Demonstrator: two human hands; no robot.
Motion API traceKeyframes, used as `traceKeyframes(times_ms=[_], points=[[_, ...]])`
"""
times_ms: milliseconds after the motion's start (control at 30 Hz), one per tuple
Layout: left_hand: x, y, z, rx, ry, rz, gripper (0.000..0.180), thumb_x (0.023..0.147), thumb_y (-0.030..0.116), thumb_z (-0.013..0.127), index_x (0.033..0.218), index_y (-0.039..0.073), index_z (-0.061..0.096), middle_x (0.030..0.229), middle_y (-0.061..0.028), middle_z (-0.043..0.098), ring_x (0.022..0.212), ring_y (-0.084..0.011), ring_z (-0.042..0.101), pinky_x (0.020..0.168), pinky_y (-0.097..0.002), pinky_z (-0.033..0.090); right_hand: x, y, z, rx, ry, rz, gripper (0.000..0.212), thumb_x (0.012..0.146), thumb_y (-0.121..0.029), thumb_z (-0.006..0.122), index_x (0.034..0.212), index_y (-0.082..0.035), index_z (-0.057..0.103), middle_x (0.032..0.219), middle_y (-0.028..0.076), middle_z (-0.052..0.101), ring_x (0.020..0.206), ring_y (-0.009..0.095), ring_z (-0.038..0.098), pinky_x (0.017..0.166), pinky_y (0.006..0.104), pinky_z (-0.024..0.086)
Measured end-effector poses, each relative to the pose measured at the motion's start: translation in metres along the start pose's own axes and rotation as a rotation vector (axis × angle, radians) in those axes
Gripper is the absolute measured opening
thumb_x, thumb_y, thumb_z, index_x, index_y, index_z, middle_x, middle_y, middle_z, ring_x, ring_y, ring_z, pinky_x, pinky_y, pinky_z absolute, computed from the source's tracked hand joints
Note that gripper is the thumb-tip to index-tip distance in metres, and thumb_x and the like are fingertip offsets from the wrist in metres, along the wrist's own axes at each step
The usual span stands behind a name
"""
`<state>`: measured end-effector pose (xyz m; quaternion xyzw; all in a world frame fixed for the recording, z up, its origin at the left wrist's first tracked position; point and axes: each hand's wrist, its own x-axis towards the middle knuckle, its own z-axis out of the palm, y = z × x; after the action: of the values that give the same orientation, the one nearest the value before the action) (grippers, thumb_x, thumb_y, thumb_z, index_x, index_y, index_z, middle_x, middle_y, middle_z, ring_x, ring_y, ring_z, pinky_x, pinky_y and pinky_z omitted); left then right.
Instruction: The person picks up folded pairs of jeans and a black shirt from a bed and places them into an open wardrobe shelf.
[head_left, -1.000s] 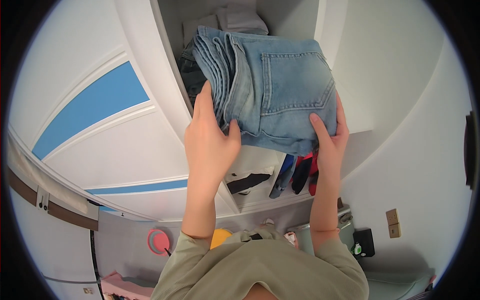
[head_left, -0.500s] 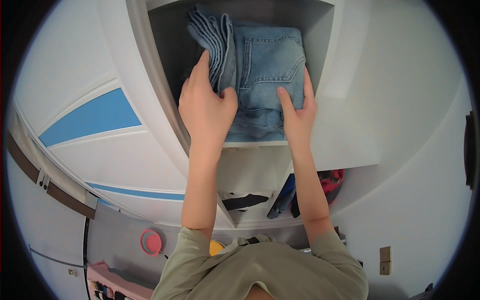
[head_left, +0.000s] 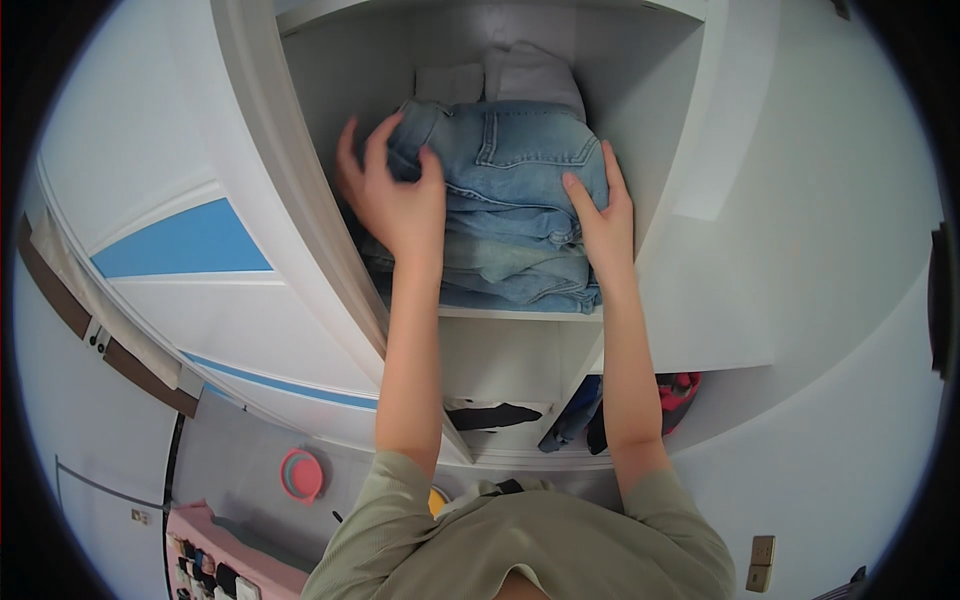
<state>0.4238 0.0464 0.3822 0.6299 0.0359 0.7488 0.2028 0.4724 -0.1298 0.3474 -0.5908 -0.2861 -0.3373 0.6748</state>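
Jeans (head_left: 535, 145), right hand (head_left: 608, 225) at edge, headroom above

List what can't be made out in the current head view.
All in the head view:
Left hand: fingers blurred; contact with the top jeans unclear.
Folded white cloths: lower parts hidden behind the top jeans.
Yellow object: mostly hidden by the shirt.
Pink unit: cut off by the lower edge.

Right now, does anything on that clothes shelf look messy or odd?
Nothing visible looks spilled or damaged. Only the folded jeans on the shelf seem slightly untidy: their lower folds are rumpled and the edges don't line up.
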Motion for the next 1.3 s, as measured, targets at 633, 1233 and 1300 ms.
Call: traceKeyframes(times_ms=[633, 1233, 1300], points=[[-0.027, -0.03, 0.018, -0.456, 0.172, -0.129, 0.014, 0.075, -0.006, 0.056, 0.069, 0.006, 0.056, 0.114, -0.0122, 0.053, 0.109, -0.0286, 0.049, 0.09, -0.0359, 0.04, -0.012, 0.005, 0.005, -0.317, 0.043, -0.193, 0.041, 0.083, -0.014, 0.06, 0.123, -0.009, 0.053, 0.125, 0.018, 0.048, 0.116, 0.031, 0.047, 0.096, 0.0343, 0.038], [-0.074, -0.027, -0.02, 0.126, -0.275, -0.059, 0.055, 0.081, 0.012, 0.044, 0.134, 0.024, 0.043, 0.143, -0.0221, 0.023, 0.131, -0.0421, 0.022, 0.107, -0.0539, 0.013, -0.058, 0.015, -0.004, -0.866, -0.107, -0.432, 0.043, 0.087, -0.021, 0.05, 0.129, -0.011, 0.047, 0.136, 0.007, 0.042, 0.127, 0.032, 0.033, 0.105, 0.0508, 0.022], [-0.084, -0.025, -0.03, 0.043, -0.29, -0.053, 0.057, 0.08, 0.013, 0.045, 0.135, 0.023, 0.042, 0.143, -0.0223, 0.023, 0.131, -0.0438, 0.021, 0.106, -0.0548, 0.013, -0.07, 0.015, -0.009, -0.852, -0.11, -0.426, 0.045, 0.085, -0.019, 0.052, 0.129, -0.01, 0.048, 0.136, 0.007, 0.041, 0.127, 0.033, 0.032, 0.105, 0.0501, 0.023]])
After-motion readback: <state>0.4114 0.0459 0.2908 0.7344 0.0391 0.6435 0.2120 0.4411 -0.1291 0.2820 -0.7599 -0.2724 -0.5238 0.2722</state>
